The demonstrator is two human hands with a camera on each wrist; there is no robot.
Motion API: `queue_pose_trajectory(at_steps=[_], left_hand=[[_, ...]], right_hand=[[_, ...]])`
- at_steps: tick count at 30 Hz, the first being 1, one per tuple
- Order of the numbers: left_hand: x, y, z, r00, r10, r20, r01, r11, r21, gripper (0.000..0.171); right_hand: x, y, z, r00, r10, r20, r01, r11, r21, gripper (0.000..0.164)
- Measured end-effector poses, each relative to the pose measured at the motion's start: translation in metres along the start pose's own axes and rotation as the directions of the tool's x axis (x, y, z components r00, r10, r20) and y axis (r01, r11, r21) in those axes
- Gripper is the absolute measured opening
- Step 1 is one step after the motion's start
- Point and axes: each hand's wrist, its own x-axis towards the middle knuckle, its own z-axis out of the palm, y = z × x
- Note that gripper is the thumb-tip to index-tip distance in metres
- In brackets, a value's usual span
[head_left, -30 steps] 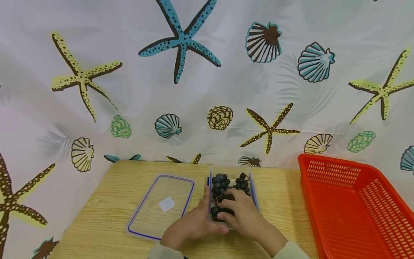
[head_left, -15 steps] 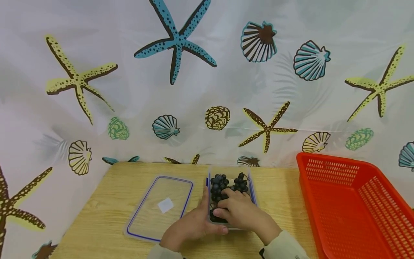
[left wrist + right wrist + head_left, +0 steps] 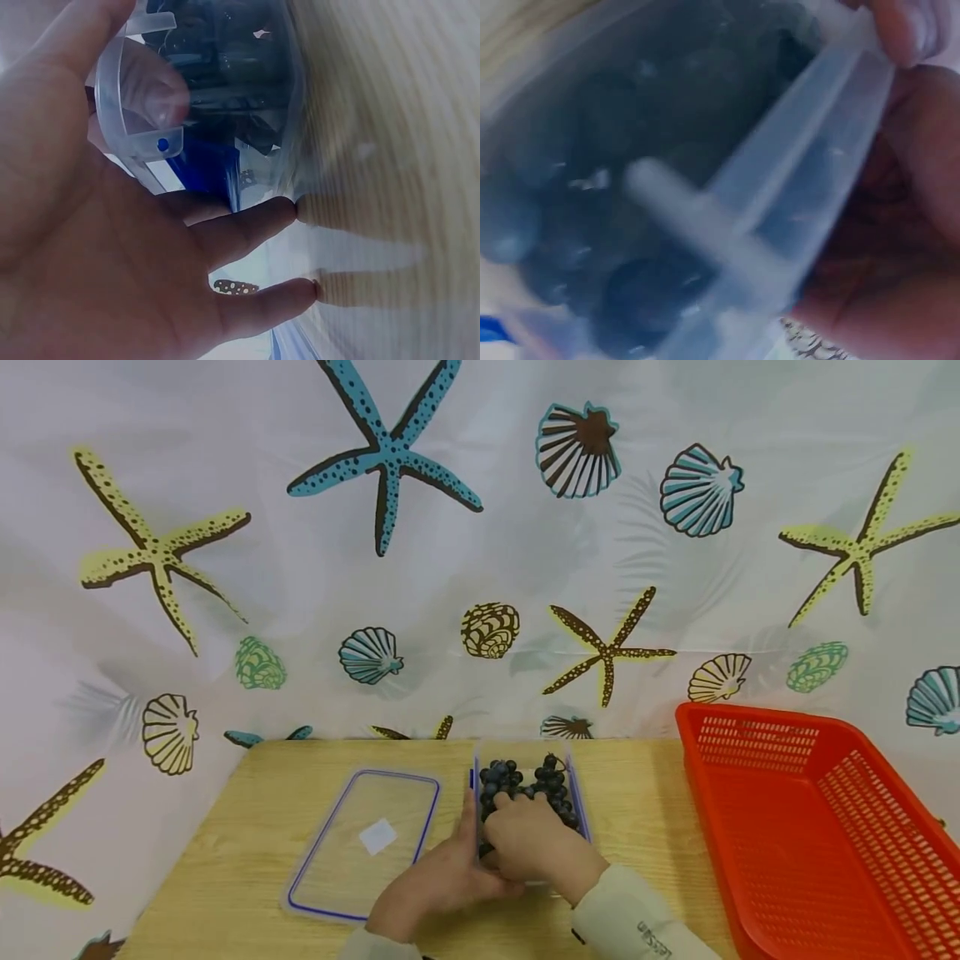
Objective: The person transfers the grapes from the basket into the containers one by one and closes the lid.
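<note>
A clear plastic food container [image 3: 579,802] with bunches of dark grapes [image 3: 499,776] in it stands on the wooden table. My left hand [image 3: 446,877] rests around its near left corner, the thumb along the near side. In the left wrist view, the fingers [image 3: 247,232] are straight and spread, two tips touching the tabletop beside a loose clear clip [image 3: 112,90]. My right hand [image 3: 532,835] reaches over the near wall among the grapes. Its fingers are bent, the tips mostly hidden. The blurred right wrist view does not show whether it pinches any grapes [image 3: 637,296].
Left of the container lies a clear lid [image 3: 341,852] with a blue seal and a white square label. A red slotted basket [image 3: 757,714] stands at the right. Behind the table [image 3: 637,877] hangs a white cloth [image 3: 450,577] printed with starfish and shells.
The right hand has moved left inside the container, uncovering more grapes on the right side. The left hand keeps its place at the corner. The head view has turned slightly right.
</note>
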Motion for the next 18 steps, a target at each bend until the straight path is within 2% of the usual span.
queue_pose_trajectory(at_steps=[3,6,9,13,16,18], left_hand=[[-0.001,0.0,-0.002,1.0,0.02,0.004,-0.02,1.0,0.022,0.142],[-0.001,-0.002,-0.003,1.0,0.029,0.011,-0.029,0.999,0.022,0.14],[0.0,-0.004,-0.004,1.0,0.021,0.007,-0.021,1.0,0.022,0.141],[0.003,-0.005,-0.004,1.0,0.012,0.012,-0.012,1.0,0.001,0.142],[0.003,-0.004,-0.006,1.0,-0.012,0.023,0.012,1.0,-0.01,0.141],[0.001,-0.003,-0.009,0.999,-0.026,0.021,0.026,1.0,-0.014,0.137]], right_hand=[[0.004,-0.009,-0.003,1.0,0.003,0.03,0.0,0.994,-0.105,0.022],[0.006,-0.012,-0.003,0.998,0.028,0.06,-0.022,0.995,-0.1,0.026],[0.006,-0.008,-0.001,0.994,0.076,0.076,-0.078,0.996,0.029,0.03],[-0.002,0.003,0.001,0.994,0.099,0.052,-0.109,0.966,0.235,0.036],[-0.014,0.009,0.001,0.995,0.094,-0.037,-0.076,0.936,0.344,0.039],[-0.021,0.01,-0.001,0.982,0.132,-0.139,-0.061,0.903,0.426,0.037]])
